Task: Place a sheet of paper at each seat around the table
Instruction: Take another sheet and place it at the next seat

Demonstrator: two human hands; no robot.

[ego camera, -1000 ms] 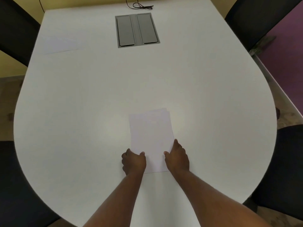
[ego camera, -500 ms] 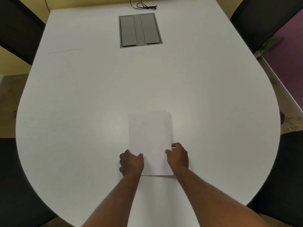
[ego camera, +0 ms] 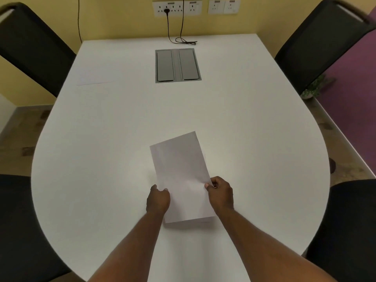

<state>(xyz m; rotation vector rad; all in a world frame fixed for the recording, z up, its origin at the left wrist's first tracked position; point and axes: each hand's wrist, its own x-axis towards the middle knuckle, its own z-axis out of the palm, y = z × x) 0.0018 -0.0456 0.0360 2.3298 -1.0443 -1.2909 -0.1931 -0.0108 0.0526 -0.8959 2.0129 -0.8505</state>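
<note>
Left hand (ego camera: 158, 200): closed on the left edge of the stack of paper (ego camera: 183, 176), thumb on top.
Right hand (ego camera: 221, 193): pinched on the stack's right edge.
Stack of paper: held between both hands, tilted, far end past the grip.
Placed sheet (ego camera: 94, 79): well beyond the grip, far left on the table (ego camera: 254, 139).
Chairs: black chair (ego camera: 34, 45) beside that sheet.

No text, label, brand, number or sign can be read on anything that is shown.
</note>
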